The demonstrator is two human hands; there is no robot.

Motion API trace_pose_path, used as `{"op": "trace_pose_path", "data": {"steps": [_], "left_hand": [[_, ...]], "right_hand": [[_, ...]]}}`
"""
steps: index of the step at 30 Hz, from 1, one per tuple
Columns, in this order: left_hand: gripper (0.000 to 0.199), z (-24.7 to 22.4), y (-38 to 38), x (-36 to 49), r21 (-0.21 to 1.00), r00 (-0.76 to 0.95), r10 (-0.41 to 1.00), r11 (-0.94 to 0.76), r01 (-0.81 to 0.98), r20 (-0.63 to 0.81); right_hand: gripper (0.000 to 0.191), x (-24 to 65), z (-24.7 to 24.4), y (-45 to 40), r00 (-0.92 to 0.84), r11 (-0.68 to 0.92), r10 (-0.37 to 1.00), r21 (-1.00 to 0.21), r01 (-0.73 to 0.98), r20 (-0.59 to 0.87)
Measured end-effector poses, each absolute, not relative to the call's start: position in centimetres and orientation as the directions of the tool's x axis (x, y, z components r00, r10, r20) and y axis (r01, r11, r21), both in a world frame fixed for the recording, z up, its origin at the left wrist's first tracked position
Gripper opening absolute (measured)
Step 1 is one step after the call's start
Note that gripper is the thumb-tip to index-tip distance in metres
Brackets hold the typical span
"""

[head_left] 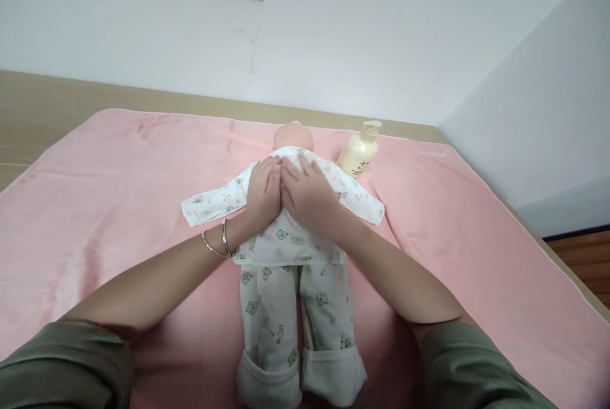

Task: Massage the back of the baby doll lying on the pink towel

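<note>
A baby doll [294, 136] lies stretched out, its bald head at the far end and its face not visible. It wears a white top [300, 247] printed with small green animals and matching trousers [274, 307] with turned-up cuffs. My left hand [265, 190] rests flat on the upper part of the top, fingers pointing toward the head. Beside it, my right hand [309, 193] lies on the top too, slightly blurred, its fingers a little spread. The two hands touch or nearly touch at the thumbs. Both sleeves of the top spread out sideways.
A pale yellow pump bottle [358, 152] stands just beyond the doll's right-hand sleeve. Under everything lies a pink sheet [157, 237] on a wooden surface [57, 98]. A white wall [357, 34] rises behind, and another wall is at the right.
</note>
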State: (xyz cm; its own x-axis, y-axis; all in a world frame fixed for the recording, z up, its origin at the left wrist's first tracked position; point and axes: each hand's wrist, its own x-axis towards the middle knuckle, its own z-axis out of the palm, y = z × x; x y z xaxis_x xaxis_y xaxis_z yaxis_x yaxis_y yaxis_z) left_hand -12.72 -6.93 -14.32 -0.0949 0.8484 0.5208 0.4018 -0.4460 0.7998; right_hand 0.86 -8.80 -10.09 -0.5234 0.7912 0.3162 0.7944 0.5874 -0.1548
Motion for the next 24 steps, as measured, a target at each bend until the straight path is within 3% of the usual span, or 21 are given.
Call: {"op": "trace_pose_path", "data": {"steps": [4, 10, 16, 24], "left_hand": [[0.051, -13.9, -7.3, -12.9, 0.767, -0.017, 0.830, -0.507, 0.394, 0.557], [0.062, -14.2, -7.2, -12.9, 0.749, -0.001, 0.838, -0.487, 0.449, 0.545], [0.060, -14.1, -7.3, -12.9, 0.752, -0.016, 0.816, -0.525, 0.398, 0.578], [0.065, -13.9, -7.0, -12.9, 0.669, 0.103, 0.790, -0.574, 0.472, 0.604]], "right_hand": [[0.050, 0.7, -9.9, -8.7, -0.671, 0.730, 0.678, -0.171, 0.662, 0.300], [0.055, 1.9, -9.9, -6.1, -0.548, 0.631, 0.775, -0.331, 0.701, 0.315], [0.060, 1.7, -9.7, -7.7, -0.670, 0.723, 0.687, -0.167, 0.671, 0.280], [0.071, 1.7, -9.0, -7.2, -0.555, 0.575, 0.818, -0.232, 0.785, 0.150]]}}
